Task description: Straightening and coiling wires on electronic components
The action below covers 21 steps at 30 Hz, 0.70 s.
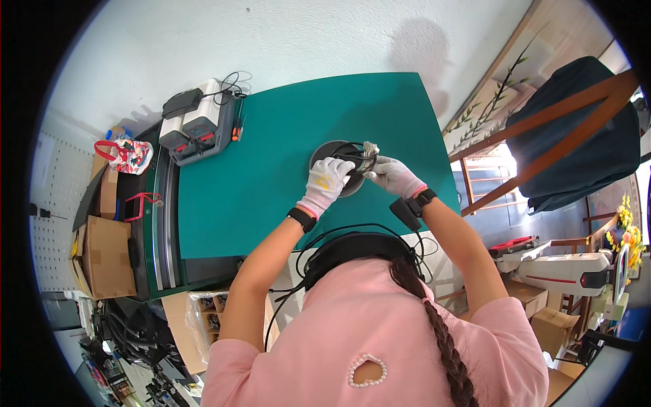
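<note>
A bundle of black cable (348, 150) with a pale greyish end (370, 149) is between my hands. Below it a round dark grey disc or shallow dish (351, 188) rests on the green table top (271, 197); the hands and cable hide part of it. My left hand (325, 183), in a white knit glove with a yellow mark, has its fingers closed on the left side of the cable bundle. From the right, my right hand (398, 176), gloved likewise, pinches the bundle near the pale end. The fingertips are small, so the exact grip is hard to see.
At the table's left stands a white and grey machine (203, 122) with a black cable, beside slim screwdrivers (238, 129). A red-patterned bag (130, 156) and cardboard boxes (108, 258) are farther left. A wooden frame (556, 132) with dark cloth (576, 163) stands right.
</note>
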Available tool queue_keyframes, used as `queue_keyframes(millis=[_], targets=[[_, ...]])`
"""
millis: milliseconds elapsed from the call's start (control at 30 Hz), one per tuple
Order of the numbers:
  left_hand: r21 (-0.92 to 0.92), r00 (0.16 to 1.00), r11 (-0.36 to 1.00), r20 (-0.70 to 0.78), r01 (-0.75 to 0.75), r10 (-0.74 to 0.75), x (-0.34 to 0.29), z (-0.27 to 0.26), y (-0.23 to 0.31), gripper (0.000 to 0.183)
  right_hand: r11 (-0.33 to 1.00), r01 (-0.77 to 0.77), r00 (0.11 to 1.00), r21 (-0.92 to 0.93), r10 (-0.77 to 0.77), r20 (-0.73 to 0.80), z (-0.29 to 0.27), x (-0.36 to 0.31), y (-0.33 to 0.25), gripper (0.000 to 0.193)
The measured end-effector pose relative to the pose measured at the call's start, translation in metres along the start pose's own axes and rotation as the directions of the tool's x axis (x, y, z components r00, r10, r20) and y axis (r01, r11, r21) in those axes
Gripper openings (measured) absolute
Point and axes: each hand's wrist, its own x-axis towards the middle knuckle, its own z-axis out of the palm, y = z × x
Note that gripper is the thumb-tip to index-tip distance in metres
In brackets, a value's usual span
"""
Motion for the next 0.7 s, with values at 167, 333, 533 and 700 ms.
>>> queue_keyframes(millis=[167,333,533,700], targets=[[-0.036,0.997,0.999,0.072,0.032,-0.029,0.009,0.0,-0.007,0.017,0.996,0.079,0.996,-0.048,-0.077,0.038,0.024,-0.005,0.011,0.028],[-0.159,0.977,0.967,0.107,0.199,-0.184,0.017,-0.014,-0.004,0.021,0.991,0.113,0.994,-0.068,-0.112,0.012,0.028,-0.005,0.011,0.021],[-0.572,0.819,0.658,0.043,0.49,-0.572,0.025,-0.019,-0.017,0.019,0.597,-0.23,0.968,-0.768,0.059,-0.244,0.025,-0.024,-0.014,0.018],[-0.489,0.805,0.744,-0.129,0.456,-0.578,0.028,-0.026,-0.043,0.024,0.767,-0.071,0.994,-0.637,0.002,-0.108,0.011,-0.047,-0.042,0.021]])
